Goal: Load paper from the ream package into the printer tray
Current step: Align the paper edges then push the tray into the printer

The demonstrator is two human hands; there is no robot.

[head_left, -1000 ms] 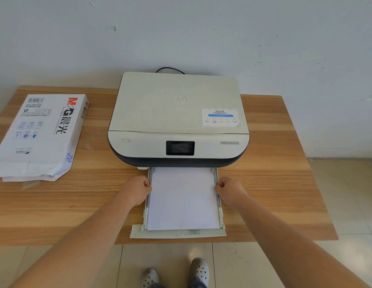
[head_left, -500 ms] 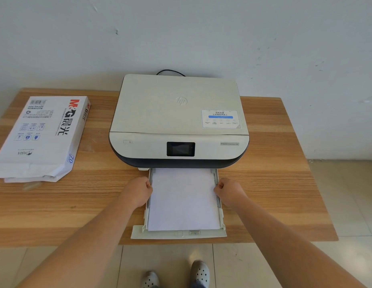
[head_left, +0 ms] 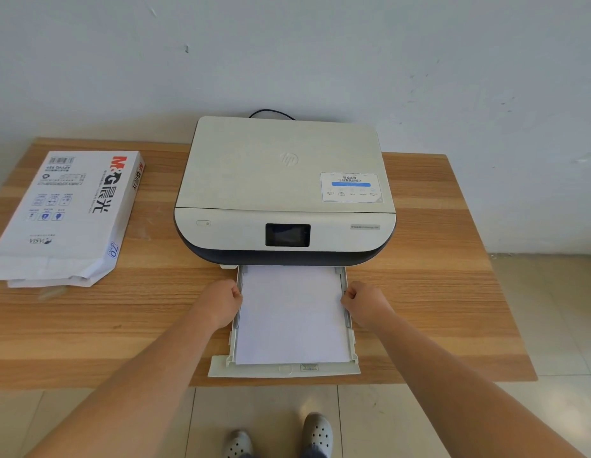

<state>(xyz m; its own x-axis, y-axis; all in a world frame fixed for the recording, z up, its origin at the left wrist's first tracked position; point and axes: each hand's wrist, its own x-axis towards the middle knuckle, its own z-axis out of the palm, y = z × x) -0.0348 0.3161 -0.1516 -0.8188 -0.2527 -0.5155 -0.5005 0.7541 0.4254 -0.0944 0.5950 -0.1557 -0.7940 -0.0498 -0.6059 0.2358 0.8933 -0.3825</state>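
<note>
Matt plastic printer (head_left: 284, 180) (glossy screen (head_left: 287, 235)), wood-grain table (head_left: 436, 292), smooth white paper (head_left: 292, 319).

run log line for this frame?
stage: paper in tray | tray: pulled out | left hand, right hand: fists at tray sides

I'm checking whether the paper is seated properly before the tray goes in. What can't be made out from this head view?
- Fingertips of the left hand and right hand: curled under the fists, so contact with the tray guides is unclear.
- Far end of the paper: hidden under the printer.
- Stack thickness: top-down view hides it.
- Ream package contents: hidden by the wrapper.
</note>
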